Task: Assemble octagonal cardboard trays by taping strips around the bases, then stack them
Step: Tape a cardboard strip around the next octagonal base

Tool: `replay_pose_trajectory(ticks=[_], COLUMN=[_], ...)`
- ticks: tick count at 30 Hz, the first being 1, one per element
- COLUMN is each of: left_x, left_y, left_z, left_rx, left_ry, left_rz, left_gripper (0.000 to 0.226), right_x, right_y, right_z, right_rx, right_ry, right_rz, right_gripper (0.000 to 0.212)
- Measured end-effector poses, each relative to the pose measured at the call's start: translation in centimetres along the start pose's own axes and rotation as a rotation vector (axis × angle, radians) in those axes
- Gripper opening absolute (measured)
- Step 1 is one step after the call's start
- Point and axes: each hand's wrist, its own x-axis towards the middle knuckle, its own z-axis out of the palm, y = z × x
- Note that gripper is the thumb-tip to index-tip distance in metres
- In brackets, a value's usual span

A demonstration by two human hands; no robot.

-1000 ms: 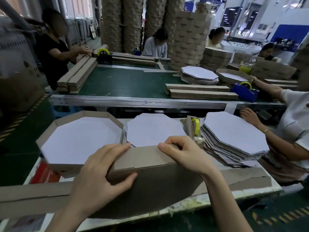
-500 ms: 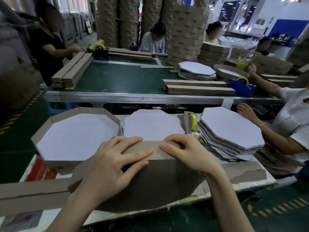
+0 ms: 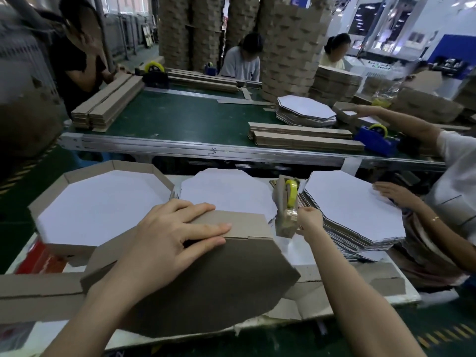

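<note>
The wrapping step is being worked here. The brown octagonal base [image 3: 206,292] is lying at the near edge of the desk [image 3: 291,251], matte underside up. The scored cardboard strip [image 3: 244,225] is being pressed against its far edge by the left hand [image 3: 175,240], grip released, fingers lying straight across the fold. The right hand [image 3: 310,220] is being held at the tape dispenser [image 3: 286,210] just right of the base, fingers curled at its mouth. Whether tape is being pinched in that grip cannot be told, since the film is clear and thin. Judging from this, a length of tape is being sought, to be drawn out, torn and laid over the strip while the fold is being pinned. The board is looking stiff, yet it is creasing cleanly at the score lines. To the left a finished tray [image 3: 46,199] is sitting, white inside and brown-walled, and white-topped bases [image 3: 355,202] are lying in a fanned pile to the right.
</note>
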Motion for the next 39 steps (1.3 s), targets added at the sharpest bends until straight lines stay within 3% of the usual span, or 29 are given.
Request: replay_pose_trajectory(ticks=[4,8,14,18,26,32,39], left_x=[1.8,3.7,3.9,4.1,4.5,4.5,4.3], left_y=[0.6,0.8,1.4,1.6,3.8,3.9,3.7], left_z=[1.0,1.9,5.8,5.4,2.8,0.6,1.1], left_rx=[0.041,0.08,0.04,0.072,0.096,0.015,-0.089], left_ry=[-0.012,-0.027,-0.216,-0.125,-0.01,0.095,0.107], left_rz=[-0.045,-0.091,-0.093,-0.093,0.048,0.03,-0.033], left_gripper=[0.038,0.039,0.045,0.047,0.032,0.03,0.033], right_x=[4.9,8.3,11.7,12.9,13.8,14.5,14.5], right_y=[1.3,1.9,2.2,2.1,2.3,2.5,2.6], right_z=[-1.2,-0.7,0.7,1.7,1.3,1.5,1.7], right_rx=[-0.183,-0.293,-0.301,-0.258,-0.147,-0.101,-0.11], right_ry=[-0.072,-0.189,-0.27,-0.283,-0.363,-0.336,-0.315], right_rz=[0.081,0.083,0.066,0.044,0.099,0.111,0.119], right_gripper=[0.022,0.038,0.036,0.039,0.013,0.039,0.027])
